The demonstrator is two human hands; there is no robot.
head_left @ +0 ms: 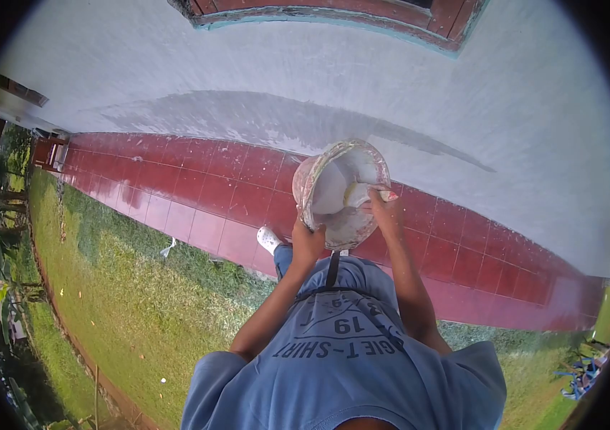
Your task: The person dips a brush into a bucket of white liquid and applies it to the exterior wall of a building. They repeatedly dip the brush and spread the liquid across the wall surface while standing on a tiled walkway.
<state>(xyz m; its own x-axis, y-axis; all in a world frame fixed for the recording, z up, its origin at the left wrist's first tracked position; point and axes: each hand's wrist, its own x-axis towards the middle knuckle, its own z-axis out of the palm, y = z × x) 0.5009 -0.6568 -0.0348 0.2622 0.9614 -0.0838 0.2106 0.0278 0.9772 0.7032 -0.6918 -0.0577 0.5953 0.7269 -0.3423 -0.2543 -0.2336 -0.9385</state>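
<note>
A paint-crusted bucket [308, 177] tilts in front of my waist, with whitish paint inside. My left hand [308, 242] is closed on its near left rim, the thumb over the edge. At the right side of the opening, my right hand [385, 206] is closed around a paintbrush [356, 194]. Its pale yellowish bristles point into the bucket, and a small reddish end shows beside my fingers. The fingers cover most of the brush.
Ahead rises a whitish wall [520, 115] with a darker grey patch [247, 111] low down and a wood-framed window [348, 14] above. Red tiles [233, 193] run along its foot, spotted with white. Grass [161, 308] lies behind and left; my white shoe [269, 239] is on the tiles.
</note>
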